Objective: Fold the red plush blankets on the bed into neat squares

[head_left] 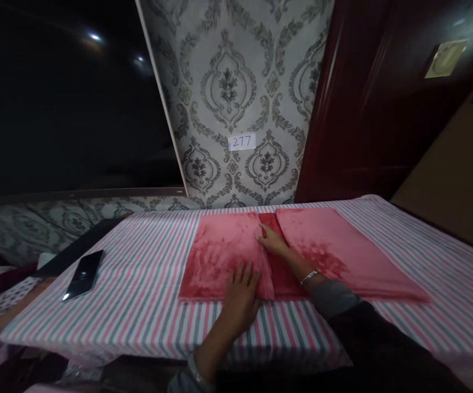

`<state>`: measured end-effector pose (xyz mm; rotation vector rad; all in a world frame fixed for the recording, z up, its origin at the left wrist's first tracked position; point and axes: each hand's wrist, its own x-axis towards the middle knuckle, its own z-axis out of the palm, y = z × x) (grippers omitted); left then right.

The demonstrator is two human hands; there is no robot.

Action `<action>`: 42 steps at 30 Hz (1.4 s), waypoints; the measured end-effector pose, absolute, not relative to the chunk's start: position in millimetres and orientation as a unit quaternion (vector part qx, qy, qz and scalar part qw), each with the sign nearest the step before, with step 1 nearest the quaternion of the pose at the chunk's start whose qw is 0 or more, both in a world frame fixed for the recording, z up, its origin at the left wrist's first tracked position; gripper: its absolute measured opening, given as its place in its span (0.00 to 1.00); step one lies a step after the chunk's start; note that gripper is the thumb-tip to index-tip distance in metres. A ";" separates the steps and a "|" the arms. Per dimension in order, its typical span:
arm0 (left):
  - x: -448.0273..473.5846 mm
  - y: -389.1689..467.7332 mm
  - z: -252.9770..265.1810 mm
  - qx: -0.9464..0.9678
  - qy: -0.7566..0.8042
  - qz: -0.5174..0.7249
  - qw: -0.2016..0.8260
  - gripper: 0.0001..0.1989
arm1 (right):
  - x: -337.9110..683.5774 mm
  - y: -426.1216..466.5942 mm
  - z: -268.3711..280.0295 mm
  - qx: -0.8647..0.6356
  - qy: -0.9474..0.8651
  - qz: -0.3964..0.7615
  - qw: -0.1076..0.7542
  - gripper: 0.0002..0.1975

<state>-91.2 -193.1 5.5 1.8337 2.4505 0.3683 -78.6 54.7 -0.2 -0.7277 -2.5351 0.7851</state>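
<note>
A pink plush cloth [326,240] lies on the striped tablecloth, with its left part folded over toward the middle. Darker red brushed patches mark its pile, and a deep red strip shows between the left fold and the right part. My left hand [241,292] rests flat on the lower part of the left fold, fingers spread. Higher up, at the right edge of that fold, is my right hand [274,241]. Its index finger is stretched out and stands apart from the thumb, both touching the cloth's edge. Its other fingers are partly hidden.
A striped tablecloth [138,273] covers the table. To the left lies a black phone [84,274]. Behind are a large dark screen [72,103], patterned wallpaper with a paper label [242,142] reading 277, and a dark red panel. A brown board [457,169] leans at right.
</note>
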 end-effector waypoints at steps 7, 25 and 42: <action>-95.2 -183.1 5.5 0.593 0.797 0.115 0.015 0.32 | -96.3 50.0 -4.5 -0.260 -0.899 0.284 0.208 0.32; -87.0 -172.2 -7.2 0.585 0.794 0.166 -0.018 0.29 | -104.8 56.8 6.8 -0.329 -0.904 0.213 0.171 0.29; -204.7 -184.8 31.0 0.499 0.857 0.111 -0.058 0.29 | -105.2 -8.9 -6.1 -0.217 -0.971 0.016 0.103 0.30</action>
